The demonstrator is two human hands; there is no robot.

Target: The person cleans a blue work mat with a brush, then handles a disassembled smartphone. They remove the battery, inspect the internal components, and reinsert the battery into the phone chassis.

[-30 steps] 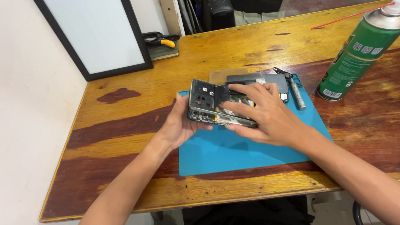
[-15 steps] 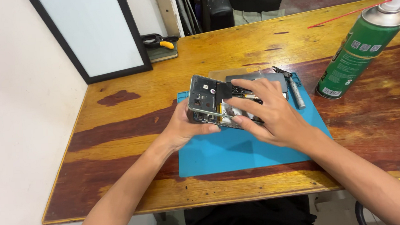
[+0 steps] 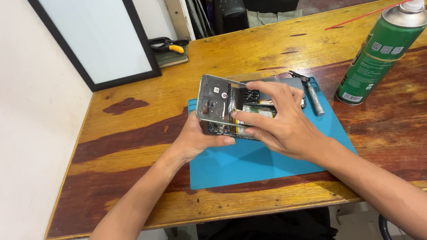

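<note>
Hands grip opened phone (image 3: 222,107) (above blue mat (image 3: 254,161)); left hand (image 3: 197,138) fingers underneath; right hand (image 3: 277,121) fingers on top.

Left hand (image 3: 197,138): my forearm enters from seven o'clock, bare, wrist straight; palm cupped upward, thumb lying flat toward three o'clock, fingers curled closed under what I grip.
Right hand (image 3: 282,126): my forearm enters from five o'clock, bare; palm down, fingers (image 3: 265,90) spread and arched toward ten o'clock, tips pressing, thumb tucked beneath.
</note>
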